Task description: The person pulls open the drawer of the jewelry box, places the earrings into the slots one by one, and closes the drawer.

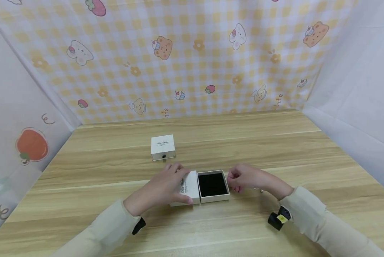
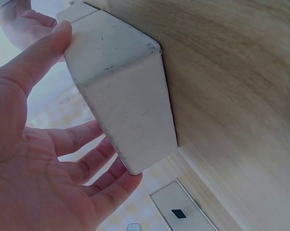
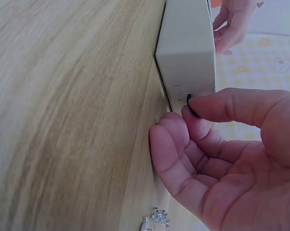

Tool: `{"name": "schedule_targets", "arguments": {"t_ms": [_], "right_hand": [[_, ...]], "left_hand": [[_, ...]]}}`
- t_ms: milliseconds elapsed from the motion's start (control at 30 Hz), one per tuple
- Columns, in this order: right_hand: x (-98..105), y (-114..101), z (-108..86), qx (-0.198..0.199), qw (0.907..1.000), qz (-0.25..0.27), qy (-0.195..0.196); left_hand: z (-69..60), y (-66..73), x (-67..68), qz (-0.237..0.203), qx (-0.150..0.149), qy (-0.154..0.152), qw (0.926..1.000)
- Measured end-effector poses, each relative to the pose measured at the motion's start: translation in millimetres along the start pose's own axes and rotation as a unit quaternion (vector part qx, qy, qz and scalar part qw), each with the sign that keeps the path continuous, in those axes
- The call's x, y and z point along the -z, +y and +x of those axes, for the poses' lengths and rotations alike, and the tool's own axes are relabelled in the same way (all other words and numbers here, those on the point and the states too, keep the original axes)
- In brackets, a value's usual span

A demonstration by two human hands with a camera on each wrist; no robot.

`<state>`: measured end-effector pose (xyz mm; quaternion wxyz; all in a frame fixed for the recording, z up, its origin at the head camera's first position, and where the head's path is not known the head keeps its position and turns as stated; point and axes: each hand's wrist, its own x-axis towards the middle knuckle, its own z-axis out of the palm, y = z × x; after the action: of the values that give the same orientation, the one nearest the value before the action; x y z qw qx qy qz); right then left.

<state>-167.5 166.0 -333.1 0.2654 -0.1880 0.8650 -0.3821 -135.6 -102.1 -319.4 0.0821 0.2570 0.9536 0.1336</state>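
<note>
While the left hand [image 1: 164,185] holds the white box sleeve [image 1: 192,185] with its thumb on one side and its fingers on the other, the right hand [image 1: 247,176] pinches a little black pull tab [image 3: 189,100] between thumb and finger. That tab is on the end of the white drawer [image 1: 215,199], which sits on the wood table [image 1: 230,228], just to the right of the sleeve. The hands are apart, with the drawer between them. Inside the drawer is a flat black pad [image 1: 212,185], and I see nothing on top of it. I can't tell if the drawer's far end is all the way out of the sleeve.

So the step now looks like opening the box, and it seems almost done. The next move seems to call for the right hand to let go of the tab gently, while the left hand holds the sleeve so nothing slides. Two small, sparkly silver jewelry pieces [image 3: 159,217] lie on the table near the right wrist, so a sleeve could bump them. Another white gift box [image 1: 163,145] sits farther back, closed, with no hand on it.
</note>
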Motion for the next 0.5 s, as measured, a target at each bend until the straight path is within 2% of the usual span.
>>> {"name": "schedule_targets", "arguments": {"t_ms": [500], "right_hand": [[0.2, -0.5, -1.0, -0.004, 1.0000, -0.008, 0.001]], "left_hand": [[0.6, -0.1, -0.7, -0.003, 0.003, 0.003, 1.0000]]}}
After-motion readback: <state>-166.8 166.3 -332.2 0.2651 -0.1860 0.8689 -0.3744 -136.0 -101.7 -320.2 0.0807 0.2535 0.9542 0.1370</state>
